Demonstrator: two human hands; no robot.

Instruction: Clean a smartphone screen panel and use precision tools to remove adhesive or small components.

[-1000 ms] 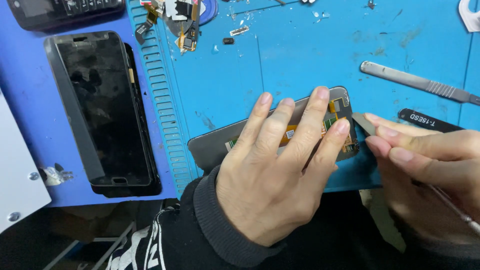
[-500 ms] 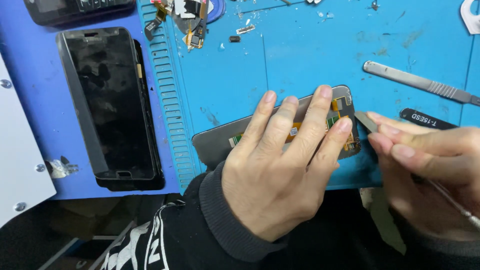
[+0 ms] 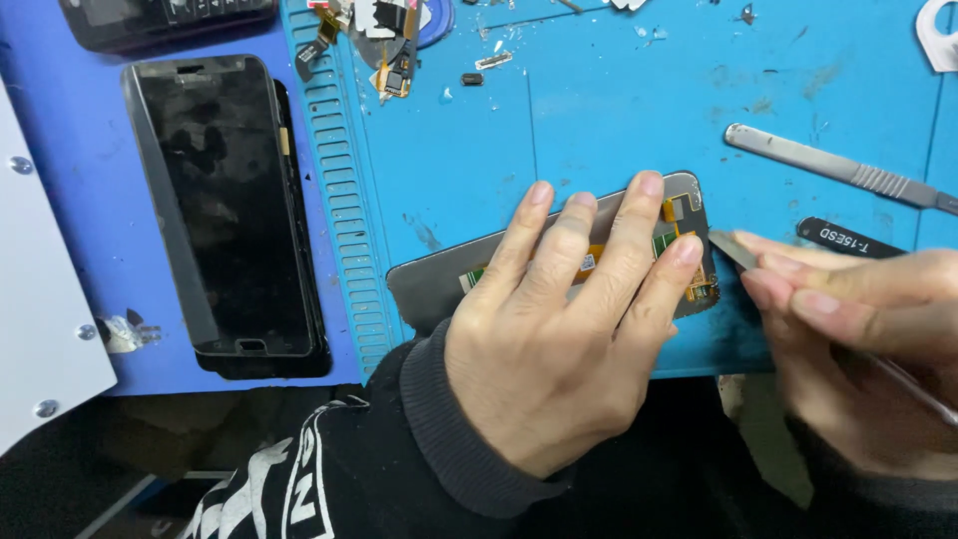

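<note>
While the left hand [image 3: 559, 339] lies flat on it, the screen panel [image 3: 439, 284] rests face down at the lower middle of the frame, on the teal mat [image 3: 619, 110] near its front edge. Four spread fingers press on the panel's back, covering most of its orange flex cable [image 3: 675, 211] and green strip; the fingers lie open and grip nothing. A dark ribbed sleeve [image 3: 449, 439] runs from the wrist to the bottom edge.

At the panel's right end, the right hand [image 3: 858, 339] pinches a thin metal tool [image 3: 733, 249] between thumb and fingers. The tool's flat tip points left and sits at the panel's right edge, just beside the left index fingertip; whether it touches the panel I cannot tell. Its shaft comes out behind the hand toward the lower right corner.

Just above the right hand lies a black tweezer handle [image 3: 848, 240], and farther up a steel scalpel handle [image 3: 828, 167] slants across the right of the mat. Small parts and flex cables [image 3: 384, 40] are scattered along the mat's top edge. Left of the mat's ribbed border, on a blue surface [image 3: 70, 150], a black phone [image 3: 230, 210] lies with its dark screen up. A white plate [image 3: 40, 339] with screws sits at the left edge, and another dark device [image 3: 170, 20] shows at the upper left.
</note>
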